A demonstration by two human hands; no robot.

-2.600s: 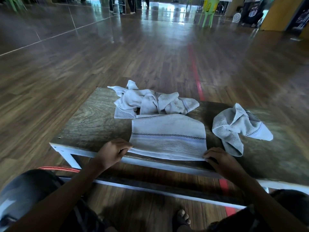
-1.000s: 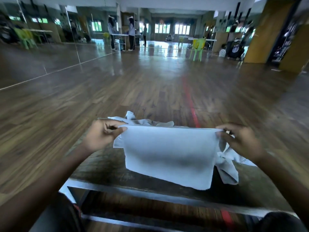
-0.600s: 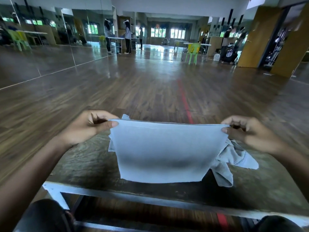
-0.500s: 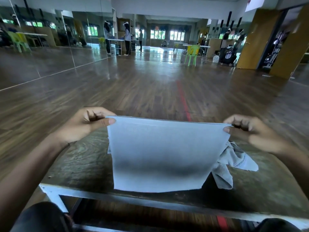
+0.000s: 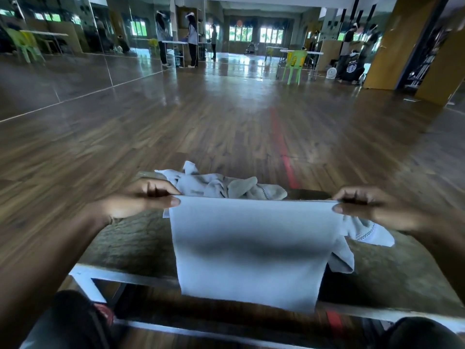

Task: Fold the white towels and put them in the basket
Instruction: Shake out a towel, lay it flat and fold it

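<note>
A white towel (image 5: 251,250) hangs in the air above the low wooden table (image 5: 130,243), stretched flat between my hands. My left hand (image 5: 143,197) pinches its top left corner and my right hand (image 5: 364,205) pinches its top right corner. The towel's lower edge hangs past the table's near edge. A crumpled white towel (image 5: 216,185) lies at the back of the table behind it. Another crumpled towel (image 5: 362,230) with a checked trim lies to the right, partly hidden by the held one. No basket is in view.
The table has a white frame (image 5: 85,273) and stands on a wide wooden floor with a red line (image 5: 281,144). My knees are at the bottom corners. Far off stand a green chair (image 5: 294,62), tables and several people.
From flat on the table, the towel was lifted by its two corners and held up. In the last half second it sank a little, showing the crumpled towel behind it.
</note>
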